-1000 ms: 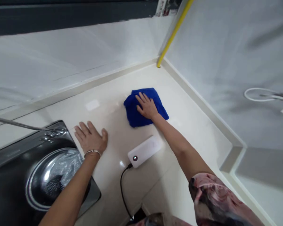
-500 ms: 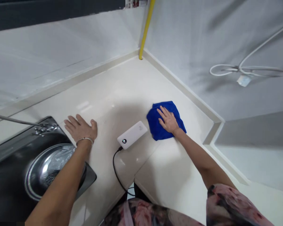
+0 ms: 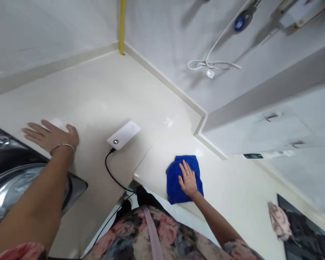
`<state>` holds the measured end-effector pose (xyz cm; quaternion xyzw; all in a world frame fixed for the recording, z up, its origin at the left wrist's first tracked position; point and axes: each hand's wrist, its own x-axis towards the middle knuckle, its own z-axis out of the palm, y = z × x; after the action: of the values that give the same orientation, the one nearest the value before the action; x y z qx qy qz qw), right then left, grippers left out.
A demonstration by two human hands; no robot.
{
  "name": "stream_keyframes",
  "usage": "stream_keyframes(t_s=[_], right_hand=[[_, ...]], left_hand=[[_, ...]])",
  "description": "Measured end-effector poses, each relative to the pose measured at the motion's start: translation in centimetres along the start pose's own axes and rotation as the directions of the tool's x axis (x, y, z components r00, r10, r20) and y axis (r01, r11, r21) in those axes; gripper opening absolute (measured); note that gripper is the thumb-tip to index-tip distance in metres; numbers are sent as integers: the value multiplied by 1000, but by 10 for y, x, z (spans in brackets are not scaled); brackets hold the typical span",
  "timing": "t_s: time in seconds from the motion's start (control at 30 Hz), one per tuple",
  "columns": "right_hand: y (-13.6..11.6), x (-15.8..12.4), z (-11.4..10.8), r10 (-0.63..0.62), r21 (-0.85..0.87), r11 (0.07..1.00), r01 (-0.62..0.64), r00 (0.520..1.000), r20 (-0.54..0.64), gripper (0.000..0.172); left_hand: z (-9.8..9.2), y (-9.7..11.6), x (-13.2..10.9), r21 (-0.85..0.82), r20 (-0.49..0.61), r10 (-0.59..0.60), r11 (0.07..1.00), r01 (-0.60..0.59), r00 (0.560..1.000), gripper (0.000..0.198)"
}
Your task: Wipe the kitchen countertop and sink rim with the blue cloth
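Note:
My right hand lies flat on a folded blue cloth, fingers stretched out and pressing it onto the pale countertop near its front edge. With fingers spread, my left hand rests on the counter beside the dark sink; a bangle circles that wrist. Between the hands, nearer the left one, a white power bank with a small lit display lies on the counter. From its end a black cable runs down over the counter edge.
A yellow pipe rises at the back corner. Bundled white cable hangs on the right wall. White cabinets project at the right. Farther right, a pinkish cloth lies beside a dark panel holding black items.
My right hand has slid the blue cloth toward the front edge, away from the back corner. The view has swung right, showing cabinets. My left hand stays on the counter by the sink.

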<state>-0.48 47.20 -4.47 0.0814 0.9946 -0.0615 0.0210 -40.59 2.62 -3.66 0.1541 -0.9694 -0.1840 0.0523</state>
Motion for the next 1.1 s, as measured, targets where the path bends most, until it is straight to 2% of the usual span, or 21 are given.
stream_keyframes(t_s=[0.07,0.13,0.2,0.27,0.33,0.4,0.53,0.63,0.73,0.87,1.1], right_hand=[[2,-40,4,64,-18,998,-64,998,-6,68],[0,-65,6,128,-44,991,-128,992,-3,68],[-12,-71,8,204,-81,976,-203,979,3,68],[-34,-60,9,297,-130,947,-294,955,-1,70],[-64,-36,10,374,-167,914,-369,928,-3,72],[-95,-5,10,384,-166,912,-375,923,23,74],[-144,58,0,254,-84,965,-247,962,98,78],[-159,100,-8,128,-17,992,-127,983,130,81],[-160,139,-11,90,12,996,-92,989,115,80],[-147,187,-10,173,8,985,-174,984,50,73],[-88,278,-10,326,15,945,-326,944,-56,68]], left_hand=[[2,-1,1,-6,-8,6,1000,-6,1000,90],[5,-1,1,-9,-4,9,1000,-9,1000,90],[6,-1,1,-16,-2,7,1000,-7,1000,90],[6,0,-1,-15,-15,11,1000,-12,1000,90],[6,1,-2,-10,-32,33,999,-34,999,90],[5,2,-2,2,-23,23,1000,-23,999,89],[3,4,-1,12,3,-18,1000,18,1000,88],[2,3,-1,-2,15,-14,1000,14,1000,90],[0,4,-3,-12,9,-14,1000,14,1000,89],[-2,6,-5,-50,-5,18,999,-18,1000,89],[3,1,-3,15,0,4,1000,-4,1000,91]])
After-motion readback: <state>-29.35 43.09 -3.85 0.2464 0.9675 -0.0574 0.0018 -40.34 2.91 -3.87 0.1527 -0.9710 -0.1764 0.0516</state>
